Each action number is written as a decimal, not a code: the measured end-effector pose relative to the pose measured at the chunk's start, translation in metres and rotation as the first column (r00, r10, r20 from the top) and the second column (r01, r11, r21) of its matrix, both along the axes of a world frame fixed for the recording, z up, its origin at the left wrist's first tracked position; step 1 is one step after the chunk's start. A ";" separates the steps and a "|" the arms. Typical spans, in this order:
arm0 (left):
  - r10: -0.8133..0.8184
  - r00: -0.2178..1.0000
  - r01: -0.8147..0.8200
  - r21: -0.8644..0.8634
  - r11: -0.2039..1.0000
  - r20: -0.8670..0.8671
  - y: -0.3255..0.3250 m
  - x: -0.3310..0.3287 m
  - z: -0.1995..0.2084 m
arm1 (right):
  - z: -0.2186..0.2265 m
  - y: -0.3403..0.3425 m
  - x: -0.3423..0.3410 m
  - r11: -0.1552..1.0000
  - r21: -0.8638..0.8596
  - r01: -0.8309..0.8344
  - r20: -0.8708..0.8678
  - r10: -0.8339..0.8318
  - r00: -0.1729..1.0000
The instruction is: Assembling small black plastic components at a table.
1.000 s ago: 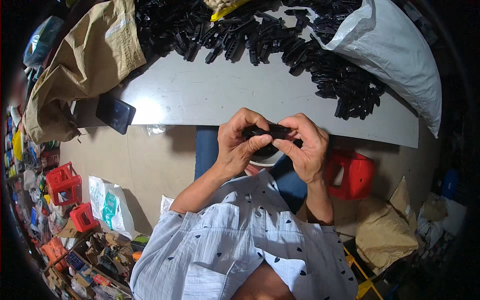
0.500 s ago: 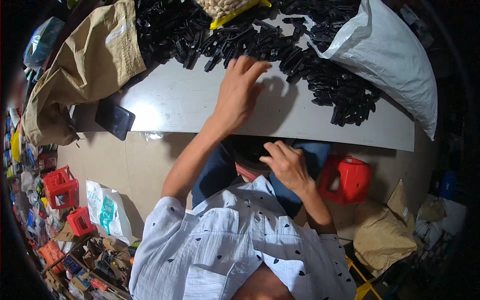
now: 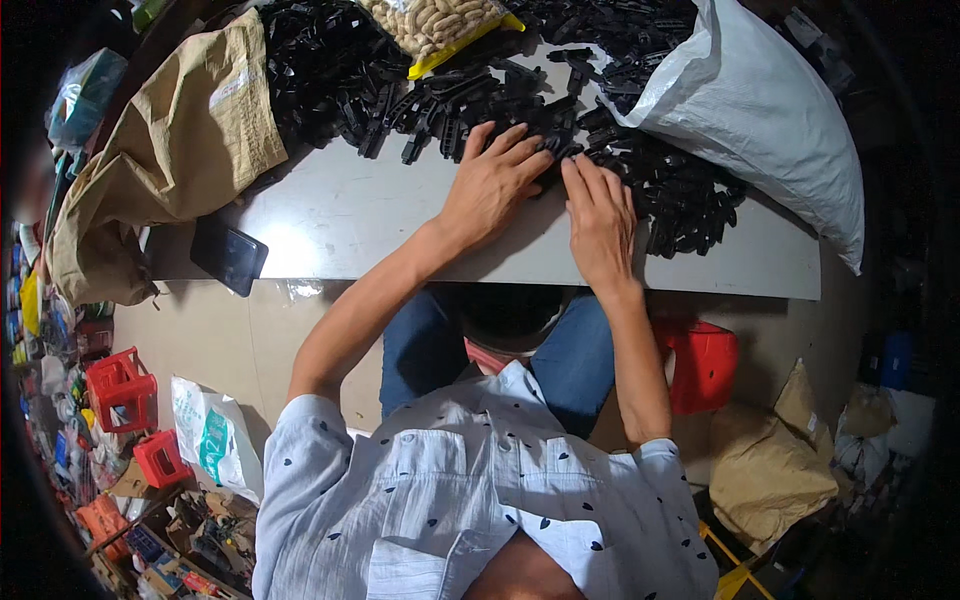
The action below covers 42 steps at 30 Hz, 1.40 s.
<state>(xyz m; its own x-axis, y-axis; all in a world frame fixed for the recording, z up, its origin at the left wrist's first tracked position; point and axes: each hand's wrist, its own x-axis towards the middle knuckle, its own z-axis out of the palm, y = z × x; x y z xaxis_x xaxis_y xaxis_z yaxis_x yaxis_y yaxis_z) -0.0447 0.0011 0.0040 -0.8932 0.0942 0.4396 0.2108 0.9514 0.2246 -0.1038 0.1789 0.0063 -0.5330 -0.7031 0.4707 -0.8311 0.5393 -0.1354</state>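
Note:
Small black plastic parts (image 3: 685,205) lie heaped along the far side of the white table (image 3: 350,215). My left hand (image 3: 492,192) rests at the near edge of the heap, fingers spread and stretched, its fingertips touching the parts. Beside it, my right hand (image 3: 600,225) lies with its fingers stretched out, tips on the parts too. The two hands almost meet at the fingertips. Neither visibly grips a part, though the undersides of both hands are hidden.
A smartphone (image 3: 228,255) lies at the table's left edge beside a brown sack (image 3: 165,150). A bag of peanuts (image 3: 440,25) sits on the heap. On the right leans a white woven sack (image 3: 770,120). A red stool (image 3: 705,365) stands below the table.
My right hand has risen from over my lap to the heap. My left hand has come down from above the table onto the parts, its fingers now spread.

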 end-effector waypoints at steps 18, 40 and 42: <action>0.286 0.956 -0.280 0.088 0.956 -0.068 0.054 0.027 0.003 | 0.030 0.011 -0.001 0.977 -0.211 0.009 0.144 0.022 0.989; 0.067 0.996 0.039 0.970 0.241 -0.057 0.036 0.051 0.022 | 0.023 0.008 0.016 0.653 -0.715 0.247 0.615 0.422 0.666; 0.051 0.988 0.122 0.935 0.334 -0.147 0.037 0.054 0.023 | 0.030 0.012 0.031 0.551 -0.766 0.330 0.635 0.570 0.521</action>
